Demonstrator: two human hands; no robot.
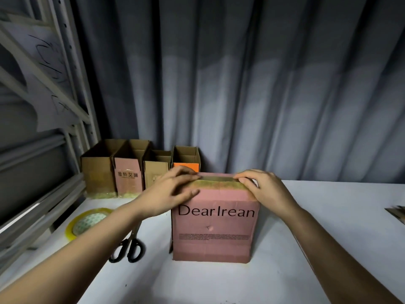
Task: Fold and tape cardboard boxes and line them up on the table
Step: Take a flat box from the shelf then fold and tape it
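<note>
Taping was the step in hand. Pink box (pixel 215 224) stood on the table (pixel 328 216); left hand (pixel 173 191) and right hand (pixel 260 189) pressed flat, relaxed fingers onto the tape strip (pixel 215 182), grasping nothing. Next move probably required setting it beside the box row (pixel 140 167).

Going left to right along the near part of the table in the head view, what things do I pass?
Tape roll → scissors → pink box, with both hands on its top → flat cardboard at the right edge.
</note>
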